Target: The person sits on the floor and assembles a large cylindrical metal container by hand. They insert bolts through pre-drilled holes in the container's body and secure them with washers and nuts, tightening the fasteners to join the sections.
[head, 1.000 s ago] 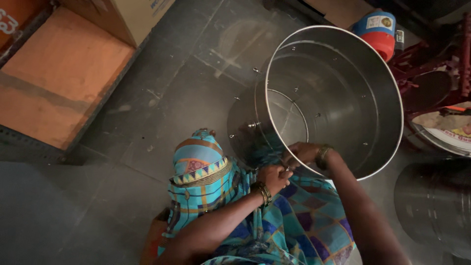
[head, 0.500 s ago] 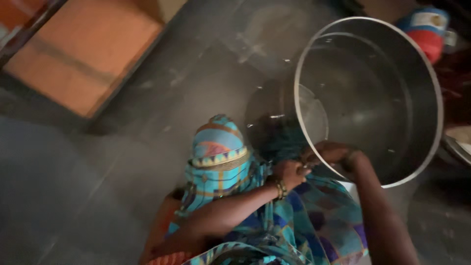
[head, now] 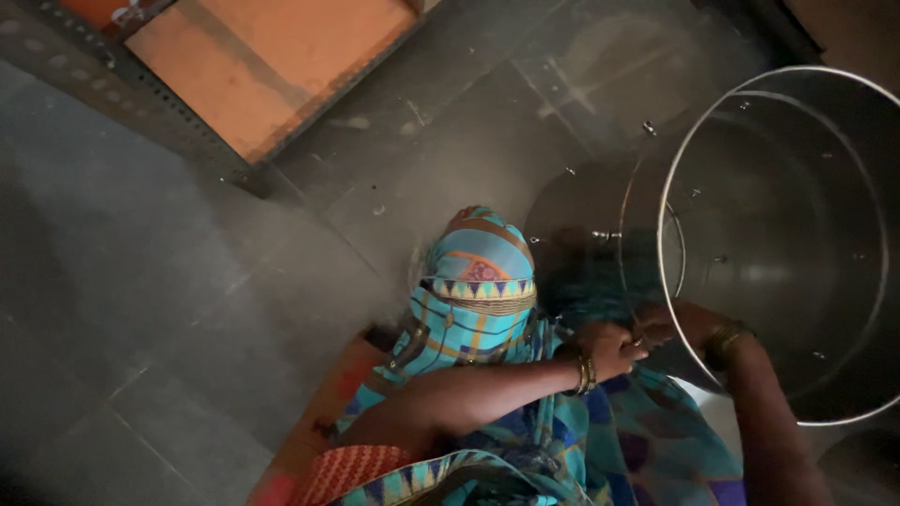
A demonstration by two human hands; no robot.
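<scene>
Stainless steel drum (head: 797,234), large and round, lying tipped on its side on the grey tiled floor (head: 169,309), open mouth turned up toward the camera. Thin bright rim circling the mouth; smooth, dull-shining inner wall dotted with a few small rivets; darker outer wall to the left of the rim, mirroring the blue cloth beside it. Positioned at the right of the view, near rim just above the person's lap.

Left hand (head: 609,349), gold bangles at the wrist, curled into a loose fist right at the lower left of the rim, fingers closed narrow; whatever sits inside them too small and dark to make out. Right hand (head: 680,323), also bangled, pressed against the rim just beside the left, fingers bent over the edge; whether gripping the metal or something small, impossible to tell.

Knee (head: 478,272) raised between the arms, draped in turquoise patterned cloth with orange and yellow bands. Orange panel in a perforated metal frame (head: 272,66) lying on the floor at upper left, well apart from the drum.
</scene>
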